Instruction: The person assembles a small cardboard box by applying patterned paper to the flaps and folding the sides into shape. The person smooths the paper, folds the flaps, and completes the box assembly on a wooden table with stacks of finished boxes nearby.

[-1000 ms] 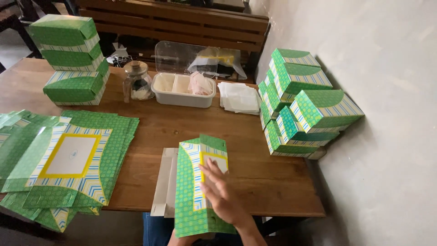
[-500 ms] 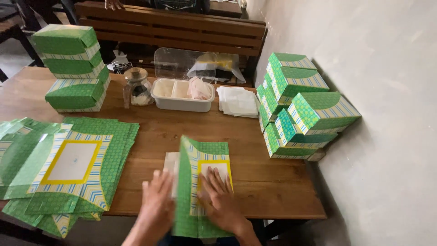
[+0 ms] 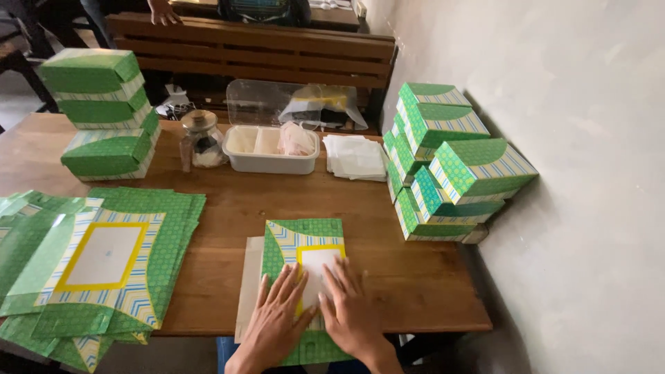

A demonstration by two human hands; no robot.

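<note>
A flat green patterned cardboard box blank [image 3: 305, 239] with a yellow-framed white window lies at the near edge of the wooden table [image 3: 415, 277], on top of a plain pale sheet [image 3: 248, 284]. My left hand [image 3: 276, 322] and my right hand [image 3: 353, 308] both press flat on it, fingers spread, side by side over its lower half. Neither hand grips anything.
A stack of flat green blanks [image 3: 104, 263] lies at the left. Folded green boxes are piled at the back left [image 3: 100, 111] and against the right wall [image 3: 450, 166]. A white tray [image 3: 267, 149], glass jar [image 3: 201, 142], white napkins [image 3: 355, 156] and a wooden bench [image 3: 256, 48] sit beyond.
The blank stood half folded under my right hand; my left hand joined in, and now both hands hold it pressed flat on the table.
</note>
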